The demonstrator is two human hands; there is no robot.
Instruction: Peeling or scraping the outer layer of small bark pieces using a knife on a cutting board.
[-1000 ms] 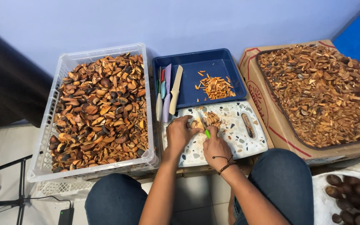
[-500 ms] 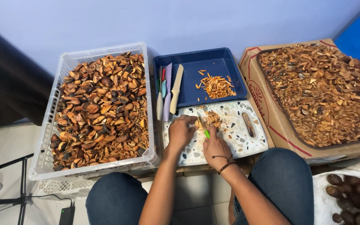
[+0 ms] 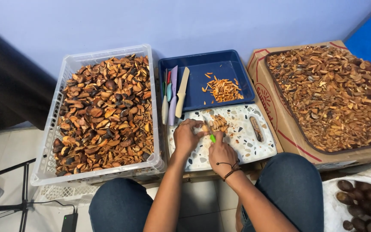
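Slicing orange strips on a speckled white terrazzo-pattern cutting board (image 3: pixel 241 146), right over the lap.

Right hand (image 3: pixel 222 152) closed round a green-handled knife (image 3: pixel 210 131), blade running up and slightly left, away from the body; left hand (image 3: pixel 186 136) curled, pinning an orange piece (image 3: pixel 217 123) beside the blade. Behind: dark blue plastic tray (image 3: pixel 232 68). Left: clear plastic crate (image 3: pixel 48 169). Right: brown cardboard box (image 3: pixel 267 103) with red curved print on its side.

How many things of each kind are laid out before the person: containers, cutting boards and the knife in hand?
White slotted plastic crate: 1
Dark blue plastic tray: 1
Brown cardboard box: 1
White speckled cutting board: 1
Green-handled knife in the right hand: 1
Total: 5
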